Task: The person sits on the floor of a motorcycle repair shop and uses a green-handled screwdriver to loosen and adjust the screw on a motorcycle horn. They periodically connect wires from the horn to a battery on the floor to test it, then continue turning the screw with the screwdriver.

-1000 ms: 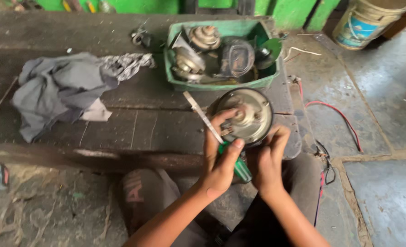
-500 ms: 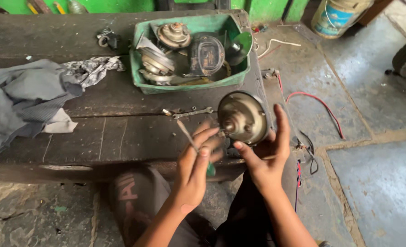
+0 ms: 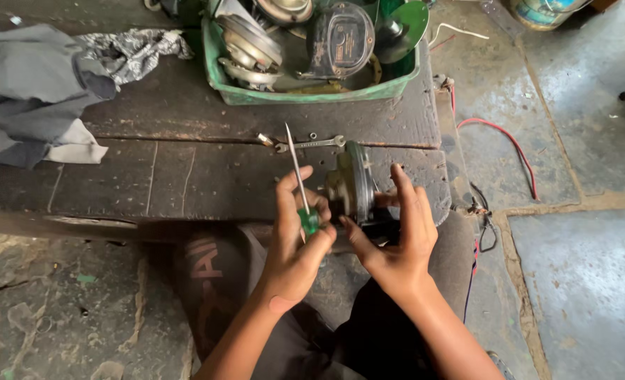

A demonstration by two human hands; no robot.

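Gripping screwdriver (image 3: 300,184) in left hand (image 3: 295,243), green handle clenched in palm, shaft pointing up and away. Right hand (image 3: 399,236) clamped round round metal horn (image 3: 351,188), held on edge just above front lip of dark wooden bench (image 3: 186,176). Small wrench (image 3: 311,143) lying on bench right behind. Further back, green tray (image 3: 312,93) full of horn parts; grey rags (image 3: 38,98) off to left.

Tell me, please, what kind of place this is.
Probably a small repair workshop. A green crate of worn round metal parts sits on a grimy wooden bench; a spanner lies there. The left hand holds a screwdriver; the right hand grips a metal disc-shaped part.
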